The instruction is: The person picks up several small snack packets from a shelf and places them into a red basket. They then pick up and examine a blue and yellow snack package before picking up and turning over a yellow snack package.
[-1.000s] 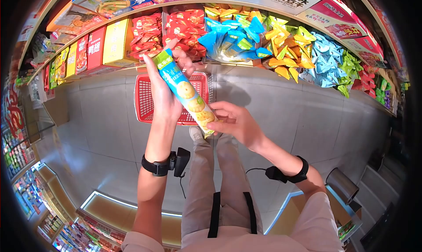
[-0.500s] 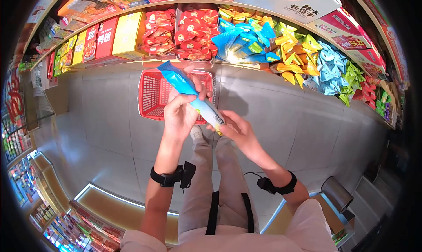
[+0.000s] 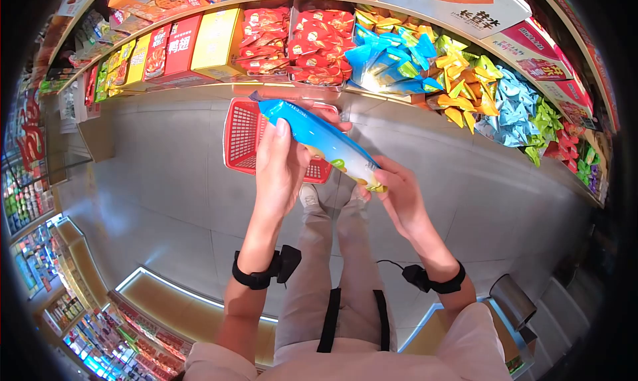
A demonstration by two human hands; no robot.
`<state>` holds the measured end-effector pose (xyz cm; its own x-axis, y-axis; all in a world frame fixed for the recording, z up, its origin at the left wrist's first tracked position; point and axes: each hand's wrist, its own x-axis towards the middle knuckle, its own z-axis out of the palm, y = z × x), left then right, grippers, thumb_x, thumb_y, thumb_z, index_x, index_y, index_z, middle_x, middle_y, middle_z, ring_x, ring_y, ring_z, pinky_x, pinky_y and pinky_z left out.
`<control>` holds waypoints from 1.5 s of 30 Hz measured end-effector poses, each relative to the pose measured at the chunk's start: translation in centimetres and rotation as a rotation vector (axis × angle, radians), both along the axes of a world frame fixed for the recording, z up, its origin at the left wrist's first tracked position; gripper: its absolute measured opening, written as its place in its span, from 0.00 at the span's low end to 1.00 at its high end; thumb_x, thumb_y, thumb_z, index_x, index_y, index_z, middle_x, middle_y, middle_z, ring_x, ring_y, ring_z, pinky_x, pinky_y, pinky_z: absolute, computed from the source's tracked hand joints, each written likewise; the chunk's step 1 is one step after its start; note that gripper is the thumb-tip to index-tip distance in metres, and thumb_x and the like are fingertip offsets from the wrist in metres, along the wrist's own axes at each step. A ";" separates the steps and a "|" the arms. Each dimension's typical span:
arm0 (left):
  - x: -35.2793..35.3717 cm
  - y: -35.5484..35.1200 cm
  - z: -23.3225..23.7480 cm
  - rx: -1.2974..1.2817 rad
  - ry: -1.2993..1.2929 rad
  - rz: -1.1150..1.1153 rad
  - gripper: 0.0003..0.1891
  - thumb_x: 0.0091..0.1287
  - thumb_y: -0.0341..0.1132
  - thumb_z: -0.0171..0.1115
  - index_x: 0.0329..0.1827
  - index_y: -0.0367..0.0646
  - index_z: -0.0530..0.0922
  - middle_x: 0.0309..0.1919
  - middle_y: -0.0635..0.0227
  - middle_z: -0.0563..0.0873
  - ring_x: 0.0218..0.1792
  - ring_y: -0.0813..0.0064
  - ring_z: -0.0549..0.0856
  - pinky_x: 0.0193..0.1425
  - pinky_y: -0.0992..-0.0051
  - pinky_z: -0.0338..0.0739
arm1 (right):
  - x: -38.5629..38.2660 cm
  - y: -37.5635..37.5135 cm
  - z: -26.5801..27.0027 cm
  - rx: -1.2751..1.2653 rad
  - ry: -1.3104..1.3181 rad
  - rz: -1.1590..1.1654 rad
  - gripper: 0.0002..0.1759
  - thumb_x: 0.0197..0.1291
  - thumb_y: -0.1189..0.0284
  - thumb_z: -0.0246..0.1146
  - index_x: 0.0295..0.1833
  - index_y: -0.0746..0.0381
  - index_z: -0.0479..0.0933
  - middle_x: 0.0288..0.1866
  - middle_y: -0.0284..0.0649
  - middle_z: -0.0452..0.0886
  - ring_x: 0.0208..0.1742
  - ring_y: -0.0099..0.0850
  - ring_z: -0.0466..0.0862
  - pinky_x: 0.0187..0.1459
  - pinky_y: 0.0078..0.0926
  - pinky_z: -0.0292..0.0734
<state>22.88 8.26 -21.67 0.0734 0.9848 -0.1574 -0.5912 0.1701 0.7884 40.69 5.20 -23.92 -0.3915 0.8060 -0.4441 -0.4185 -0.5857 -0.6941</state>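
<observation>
Starting at the far left, the wooden-edged shelf [image 3: 166, 87] has a row of cartons ending in a glossy yellow cardboard box [image 3: 218, 41], and below that a red plastic mesh basket [image 3: 244, 134] sits on the grey tiled floor [image 3: 179, 182]. Next over is the left hand [image 3: 282, 158], grip wrapped around a long, slim blue-and-white plastic snack pack [image 3: 325, 138], with the thumb on the near side. The pack's up in the air between both hands, slanting down to the right, where the right hand [image 3: 402, 195] has its grip pinched on the yellowish end. Further right there's a pile of shiny orange plastic packets [image 3: 458, 95]. I'd say the step in hand is holding the pack up for a look; any next move probably calls for one grip staying firm while the other eases off.
</observation>
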 end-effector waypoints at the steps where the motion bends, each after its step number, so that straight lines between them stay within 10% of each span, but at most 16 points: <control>1: -0.1 -0.2 0.3 0.005 0.067 0.008 0.23 0.72 0.46 0.38 0.58 0.35 0.63 0.47 0.50 0.76 0.51 0.57 0.78 0.54 0.62 0.74 | 0.1 0.2 0.0 -0.005 0.009 -0.009 0.15 0.62 0.74 0.50 0.50 0.72 0.70 0.36 0.39 0.76 0.33 0.23 0.74 0.36 0.21 0.68; 10: -1.0 -2.4 0.1 -0.004 0.259 0.077 0.16 0.69 0.32 0.49 0.58 0.39 0.64 0.47 0.66 0.76 0.48 0.78 0.77 0.50 0.74 0.76 | 0.2 1.1 1.3 -0.046 -0.101 -0.050 0.19 0.58 0.67 0.49 0.43 0.74 0.71 0.30 0.40 0.73 0.28 0.26 0.69 0.32 0.21 0.64; 25: -1.3 -4.1 1.4 -0.021 0.325 0.196 0.08 0.67 0.32 0.52 0.47 0.42 0.69 0.35 0.74 0.76 0.37 0.84 0.74 0.45 0.78 0.70 | -0.6 0.1 1.7 -0.032 -0.106 -0.016 0.19 0.57 0.68 0.50 0.45 0.74 0.71 0.32 0.40 0.74 0.29 0.25 0.70 0.33 0.21 0.65; 37: -2.8 -4.9 1.0 -0.023 0.299 0.188 0.19 0.64 0.24 0.54 0.59 0.37 0.64 0.45 0.67 0.78 0.45 0.82 0.77 0.50 0.80 0.70 | -1.3 0.0 1.9 0.002 -0.066 0.064 0.15 0.61 0.71 0.52 0.49 0.70 0.72 0.33 0.37 0.77 0.29 0.20 0.73 0.33 0.18 0.67; 40: -3.1 -4.7 1.4 0.016 0.393 0.150 0.21 0.66 0.32 0.53 0.60 0.35 0.63 0.51 0.56 0.78 0.50 0.68 0.80 0.51 0.70 0.76 | -1.2 -0.1 2.1 0.051 -0.089 0.077 0.15 0.60 0.74 0.54 0.51 0.70 0.72 0.36 0.36 0.77 0.33 0.21 0.75 0.37 0.19 0.69; 45: -3.3 -4.8 1.0 0.051 0.317 0.256 0.23 0.66 0.38 0.55 0.60 0.35 0.63 0.55 0.55 0.75 0.53 0.66 0.78 0.46 0.74 0.77 | -2.0 -0.3 2.9 0.626 -0.465 -0.015 0.21 0.50 0.79 0.62 0.53 0.66 0.73 0.40 0.40 0.76 0.40 0.26 0.76 0.43 0.22 0.71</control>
